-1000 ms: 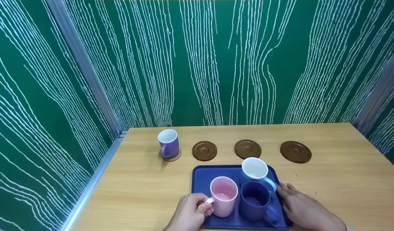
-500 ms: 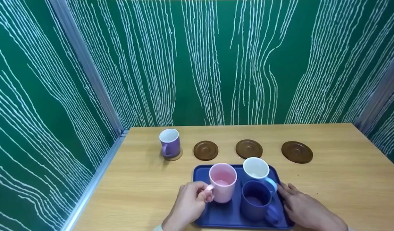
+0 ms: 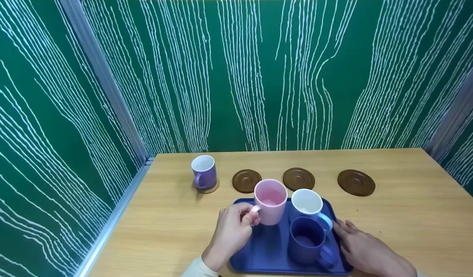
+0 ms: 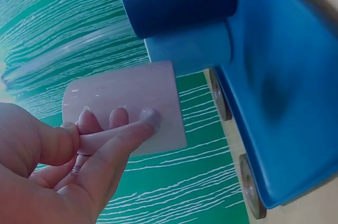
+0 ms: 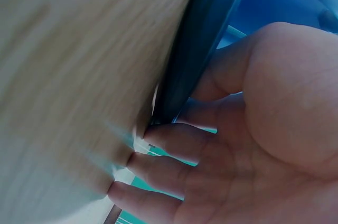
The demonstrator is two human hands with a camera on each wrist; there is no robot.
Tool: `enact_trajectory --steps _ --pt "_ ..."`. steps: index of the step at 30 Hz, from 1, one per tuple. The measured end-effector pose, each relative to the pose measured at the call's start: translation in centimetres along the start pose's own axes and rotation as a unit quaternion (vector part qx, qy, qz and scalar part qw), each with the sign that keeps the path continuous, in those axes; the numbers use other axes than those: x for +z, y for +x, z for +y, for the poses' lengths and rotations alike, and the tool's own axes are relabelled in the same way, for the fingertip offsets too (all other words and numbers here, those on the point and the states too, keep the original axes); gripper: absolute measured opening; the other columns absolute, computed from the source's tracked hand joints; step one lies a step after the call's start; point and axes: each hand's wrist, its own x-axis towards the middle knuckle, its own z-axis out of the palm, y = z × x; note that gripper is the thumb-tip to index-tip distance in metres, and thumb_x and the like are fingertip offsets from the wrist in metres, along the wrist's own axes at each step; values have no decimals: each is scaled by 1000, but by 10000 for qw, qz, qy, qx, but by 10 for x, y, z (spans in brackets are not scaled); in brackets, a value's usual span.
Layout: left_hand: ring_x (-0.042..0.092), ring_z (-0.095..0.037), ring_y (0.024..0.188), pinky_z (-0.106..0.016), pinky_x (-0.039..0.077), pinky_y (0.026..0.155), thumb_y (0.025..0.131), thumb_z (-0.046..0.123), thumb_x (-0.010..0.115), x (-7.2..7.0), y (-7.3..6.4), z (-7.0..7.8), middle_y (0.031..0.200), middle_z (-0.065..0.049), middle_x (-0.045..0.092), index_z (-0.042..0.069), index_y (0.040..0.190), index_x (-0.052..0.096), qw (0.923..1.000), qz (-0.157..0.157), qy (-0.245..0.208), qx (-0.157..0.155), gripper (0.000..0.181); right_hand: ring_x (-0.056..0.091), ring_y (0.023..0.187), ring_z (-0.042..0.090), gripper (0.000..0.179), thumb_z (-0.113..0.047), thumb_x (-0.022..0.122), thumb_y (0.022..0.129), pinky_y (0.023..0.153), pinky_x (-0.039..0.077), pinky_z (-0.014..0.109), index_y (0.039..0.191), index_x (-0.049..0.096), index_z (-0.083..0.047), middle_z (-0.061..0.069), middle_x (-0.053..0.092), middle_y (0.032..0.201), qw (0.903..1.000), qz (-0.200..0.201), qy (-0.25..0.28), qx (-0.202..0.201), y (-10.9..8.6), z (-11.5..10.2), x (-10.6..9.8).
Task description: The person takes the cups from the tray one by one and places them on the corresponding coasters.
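Above the blue tray (image 3: pixel 264 252), the left hand (image 3: pixel 233 227) pinches the pink mug (image 3: pixel 273 211) by its handle (image 3: pixel 256 208), likely the surest hold on a presumably stiff, slick, breakable body, while the right hand (image 3: pixel 365 247) rests unclenched at the tray's right edge.

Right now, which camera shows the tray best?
The head view: nearly the tray's whole outline fits in. The left wrist view shows a big part, but cut off at the picture's edge; the right wrist view, mainly its edge by the right hand.
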Motion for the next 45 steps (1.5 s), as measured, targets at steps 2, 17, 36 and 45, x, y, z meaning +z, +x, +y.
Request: enact_trajectory --steps 2,17,36,45 --pt "60 -2 68 -20 52 63 92 -6 65 0 3 1 71 9 67 11 81 75 9999 61 -53 -70 22 28 147 57 58 -35 44 110 106 37 74 160 37 -6 30 36 160 10000 -9 6 8 0 0 0" --pt "64 -10 76 -25 57 68 96 -3 65 -7 33 10 80 2 70 7 90 76 9964 781 -181 -280 16 28 148 56 58 -33 45 109 106 37 74 161 36 -7 30 34 161 10000 -35 -26 86 1 1 0" --pt "60 -11 69 -27 51 61 94 4 70 -1 68 7 74 3 68 11 83 75 9833 1813 187 23 14 29 147 56 57 -33 44 110 107 38 73 159 37 -4 27 37 161 9998 147 -57 -135 -3 1 1" --pt "61 -16 75 -32 51 67 95 5 69 1 83 9 74 3 67 11 81 74 9768 2132 177 118 15 25 149 55 62 -42 41 110 108 34 75 161 35 -6 26 34 163 9999 -15 127 -6 -3 0 0"
